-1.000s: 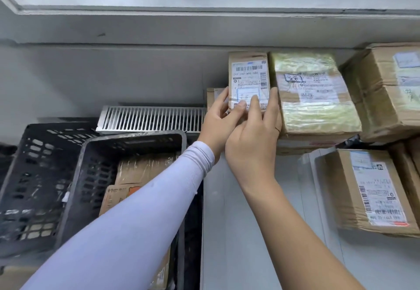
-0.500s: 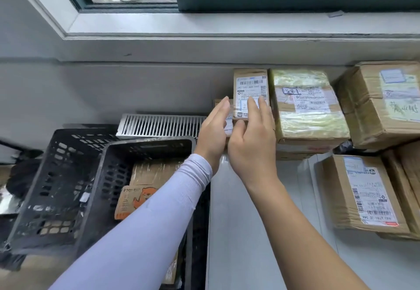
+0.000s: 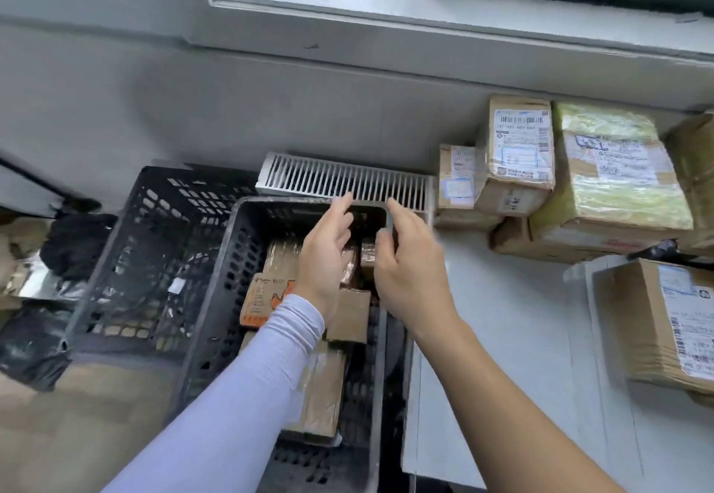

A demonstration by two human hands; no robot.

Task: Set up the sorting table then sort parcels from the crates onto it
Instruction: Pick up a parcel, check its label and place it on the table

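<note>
The white flat-topped sorting table (image 3: 514, 338) fills the lower right of the frame, set against the grey wall under the window, presumably so parcels can be banked against the wall. Along its far edge, at upper right, taped brown cardboard parcels stand in a row: a large one wrapped in yellowish film (image 3: 614, 167), a smaller upright one with a white barcode label (image 3: 517, 148) touching its left side, and a low one (image 3: 456, 179) tucked beside that. Labels face up, apparently for reading. Another labelled brown carton (image 3: 664, 322) lies at right centre.

The near black perforated plastic crate (image 3: 216, 299) sits at centre, just beside the table's left edge, which keeps the reach short. It holds flat brown parcels (image 3: 320, 388), one printed in orange (image 3: 262, 299). A second black crate (image 3: 162, 229) stands behind it at left.

Both hands hover over the near crate's far end, apart. The left hand (image 3: 324, 256), in a pale lilac sleeve, and the bare right hand (image 3: 409, 272) have loosely spread fingers holding nothing, judged ready for the next pick.
</note>
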